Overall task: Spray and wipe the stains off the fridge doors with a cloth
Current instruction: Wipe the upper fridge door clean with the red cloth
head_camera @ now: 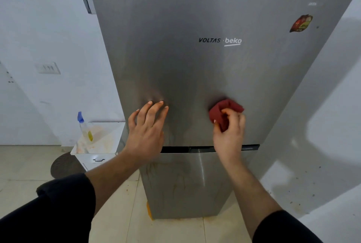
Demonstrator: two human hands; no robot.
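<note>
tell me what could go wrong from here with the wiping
The left hand rests bare fingers on the upper door, so it may leave fresh smudges there. The right hand holds the red cloth bunched small, so each pass probably covers little and could streak. The brownish drips on the lower door are unwiped and easy to miss, and the spray bottle sits off on the side cabinet, away from both hands.
</note>
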